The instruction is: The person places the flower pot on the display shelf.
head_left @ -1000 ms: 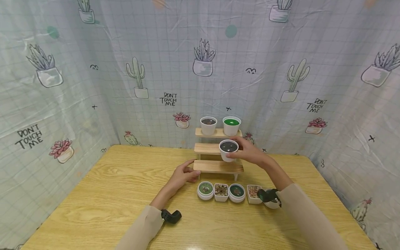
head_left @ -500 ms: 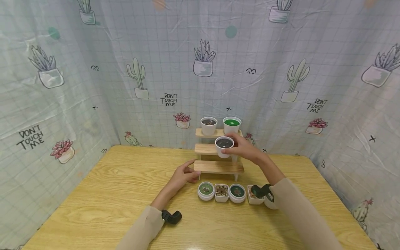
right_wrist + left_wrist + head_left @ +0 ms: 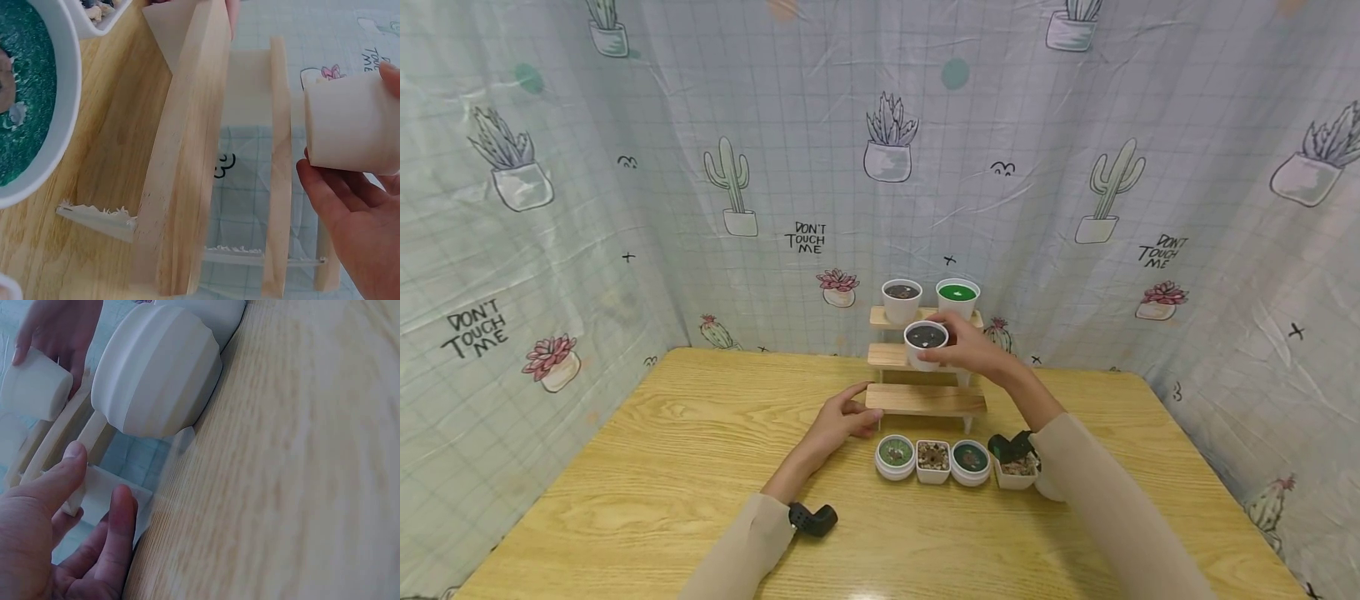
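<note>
My right hand (image 3: 972, 344) grips a white pot (image 3: 353, 125) with a dark, speckled top, fingers and thumb around its sides. That pot hangs just above the middle shelf of a three-step wooden stand (image 3: 925, 400); a small gap shows beneath it in the right wrist view. At the stand's left end, my left hand (image 3: 841, 421) holds the bottom shelf, its thumb (image 3: 65, 472) at the front edge. On the top shelf stand a white pot with a greyish-brown top (image 3: 902, 302) and a white pot with a bright green top (image 3: 957, 298).
Before the stand sits a row of small pots: a round green one (image 3: 895, 457), a square pebbled one (image 3: 932, 461), a round dark-green one (image 3: 970, 462), a square one (image 3: 1017, 477), and another partly under my right sleeve (image 3: 1097, 483). A cactus-print curtain (image 3: 790, 125) hangs behind the table (image 3: 700, 467).
My right hand has carried the dark-topped pot leftward and slightly back, along the middle shelf. My left hand stays at the stand's left end.
</note>
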The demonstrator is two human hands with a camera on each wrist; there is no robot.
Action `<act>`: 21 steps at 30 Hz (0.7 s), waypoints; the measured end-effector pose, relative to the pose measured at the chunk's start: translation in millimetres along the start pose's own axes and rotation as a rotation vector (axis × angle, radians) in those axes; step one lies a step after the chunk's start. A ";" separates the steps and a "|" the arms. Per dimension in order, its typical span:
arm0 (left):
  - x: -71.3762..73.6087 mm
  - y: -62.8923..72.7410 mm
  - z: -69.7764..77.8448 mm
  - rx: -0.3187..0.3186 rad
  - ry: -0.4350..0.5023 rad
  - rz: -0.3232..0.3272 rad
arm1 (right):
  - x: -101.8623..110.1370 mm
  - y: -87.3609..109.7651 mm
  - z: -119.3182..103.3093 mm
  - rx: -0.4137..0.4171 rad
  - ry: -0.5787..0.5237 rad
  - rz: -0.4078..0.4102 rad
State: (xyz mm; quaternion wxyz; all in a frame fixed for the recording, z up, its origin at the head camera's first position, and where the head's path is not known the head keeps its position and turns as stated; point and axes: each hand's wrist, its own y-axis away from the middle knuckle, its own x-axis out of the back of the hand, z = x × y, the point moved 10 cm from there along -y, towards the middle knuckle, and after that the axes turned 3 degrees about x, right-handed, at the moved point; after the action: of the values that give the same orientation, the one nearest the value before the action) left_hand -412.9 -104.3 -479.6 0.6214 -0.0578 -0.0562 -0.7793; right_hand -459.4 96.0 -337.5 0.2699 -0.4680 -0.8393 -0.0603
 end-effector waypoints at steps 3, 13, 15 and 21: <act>-0.6 0.4 1.2 -0.005 -0.003 -0.001 | -0.9 -3.5 0.3 -0.014 0.010 0.005; 0.4 -2.1 0.5 -0.012 -0.009 0.006 | -4.2 -15.5 0.7 -0.020 0.023 0.037; 0.7 -1.9 0.1 -0.008 -0.007 0.005 | -5.7 -17.3 1.5 -0.014 0.015 0.045; -0.3 -0.6 1.4 -0.017 -0.005 -0.007 | -10.3 -19.9 0.6 0.008 0.017 0.059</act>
State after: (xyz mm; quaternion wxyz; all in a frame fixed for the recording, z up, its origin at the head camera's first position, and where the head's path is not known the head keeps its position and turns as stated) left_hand -413.4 -103.6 -478.3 0.6181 -0.0651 -0.0512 -0.7817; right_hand -471.7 77.4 -340.3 0.2806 -0.4908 -0.8232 -0.0528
